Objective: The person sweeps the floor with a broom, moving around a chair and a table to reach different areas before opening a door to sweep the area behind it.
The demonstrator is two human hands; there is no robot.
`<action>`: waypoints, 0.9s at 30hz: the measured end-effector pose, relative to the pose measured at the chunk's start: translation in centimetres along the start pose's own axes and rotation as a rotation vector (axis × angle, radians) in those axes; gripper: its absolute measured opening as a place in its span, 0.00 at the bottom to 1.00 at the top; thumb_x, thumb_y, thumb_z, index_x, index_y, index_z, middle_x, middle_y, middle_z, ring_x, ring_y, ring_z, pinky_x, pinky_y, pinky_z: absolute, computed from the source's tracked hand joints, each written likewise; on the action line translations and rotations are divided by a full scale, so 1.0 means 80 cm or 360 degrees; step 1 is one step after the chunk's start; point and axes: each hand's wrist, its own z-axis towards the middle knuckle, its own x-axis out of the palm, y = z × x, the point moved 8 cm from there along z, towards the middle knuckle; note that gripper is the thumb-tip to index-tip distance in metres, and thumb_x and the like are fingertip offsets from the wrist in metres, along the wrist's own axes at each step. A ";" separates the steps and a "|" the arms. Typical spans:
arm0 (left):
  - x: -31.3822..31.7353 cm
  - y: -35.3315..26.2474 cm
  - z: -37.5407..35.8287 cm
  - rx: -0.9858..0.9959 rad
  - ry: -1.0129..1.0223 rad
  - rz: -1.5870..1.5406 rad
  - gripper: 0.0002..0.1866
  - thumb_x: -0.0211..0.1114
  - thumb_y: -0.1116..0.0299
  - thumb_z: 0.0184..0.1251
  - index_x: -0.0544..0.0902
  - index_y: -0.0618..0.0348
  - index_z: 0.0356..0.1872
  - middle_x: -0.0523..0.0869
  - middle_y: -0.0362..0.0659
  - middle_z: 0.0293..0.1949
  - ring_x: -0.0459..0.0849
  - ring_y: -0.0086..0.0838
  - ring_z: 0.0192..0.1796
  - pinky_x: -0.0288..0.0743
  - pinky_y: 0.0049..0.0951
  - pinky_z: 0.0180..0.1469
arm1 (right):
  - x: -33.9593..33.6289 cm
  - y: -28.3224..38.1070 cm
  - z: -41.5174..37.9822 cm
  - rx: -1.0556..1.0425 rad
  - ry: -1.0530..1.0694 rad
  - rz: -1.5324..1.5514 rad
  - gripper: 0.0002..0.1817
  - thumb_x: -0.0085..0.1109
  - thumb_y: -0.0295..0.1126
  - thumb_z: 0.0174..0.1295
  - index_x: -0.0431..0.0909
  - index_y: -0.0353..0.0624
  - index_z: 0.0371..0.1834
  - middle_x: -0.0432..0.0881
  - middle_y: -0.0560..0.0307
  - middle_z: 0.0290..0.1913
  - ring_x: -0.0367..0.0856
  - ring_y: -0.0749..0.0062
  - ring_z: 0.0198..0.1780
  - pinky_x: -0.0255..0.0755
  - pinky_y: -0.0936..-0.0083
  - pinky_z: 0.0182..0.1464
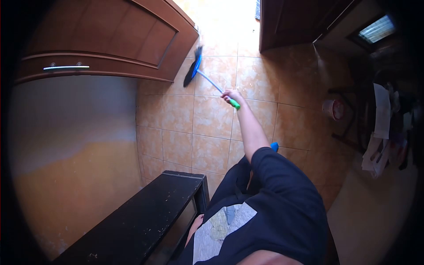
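My right hand [232, 95] is closed around the handle of a broom, near its green grip end [234, 104]. From there the pale blue stick [210, 82] runs forward and to the left. It ends in a blue broom head [197, 65] with dark bristles [190, 75], which are at the tiled floor beside the wooden door's edge. My left hand [198, 221] hangs low by my body, beside the black cabinet. Only a bit of skin shows there, and its fingers cannot be made out.
A brown wooden door [119, 39] stands at the upper left, and bright light enters through the doorway. A black cabinet [145, 207] is close on my left. To the right are a small bucket [332, 109] and a rack hung with cloths [380, 115].
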 end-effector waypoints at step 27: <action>0.007 -0.066 0.002 -0.0103 -0.0058 -0.0502 0.14 0.48 0.68 0.59 0.69 0.63 0.45 0.77 0.43 0.35 0.75 0.23 0.35 0.69 0.21 0.39 | -0.058 0.190 0.061 -0.0199 -0.0166 0.0277 0.05 0.45 0.25 0.53 0.66 0.34 0.30 0.68 0.58 0.17 0.59 0.86 0.12 0.54 0.92 0.10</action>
